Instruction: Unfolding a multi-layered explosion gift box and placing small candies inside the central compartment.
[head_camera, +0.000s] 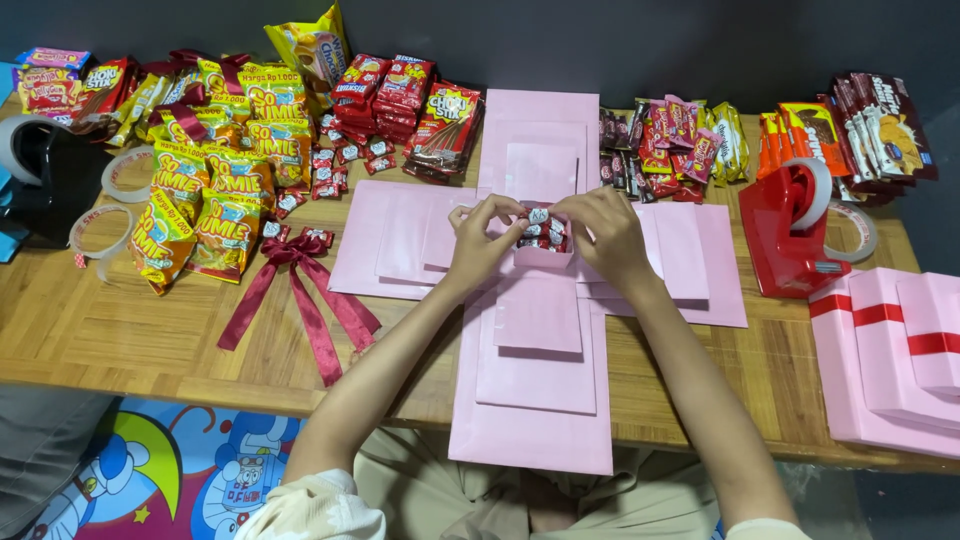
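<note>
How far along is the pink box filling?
Done: the pink layered box lies unfolded flat, its small centre compartment partly filled with wrapped candies. In hand: the left hand and right hand press a candy in. Left: the outer flaps are bare; snack packs lie unused.

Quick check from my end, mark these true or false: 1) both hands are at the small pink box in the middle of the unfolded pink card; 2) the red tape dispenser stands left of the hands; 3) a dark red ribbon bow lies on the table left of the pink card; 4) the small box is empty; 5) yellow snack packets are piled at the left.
1) True: the left hand and right hand meet over the small pink box.
2) False: the red tape dispenser stands to their right.
3) True: the ribbon bow lies left of the pink card.
4) False: it holds small wrapped sweets.
5) True: the yellow snack packets lie there.
</note>
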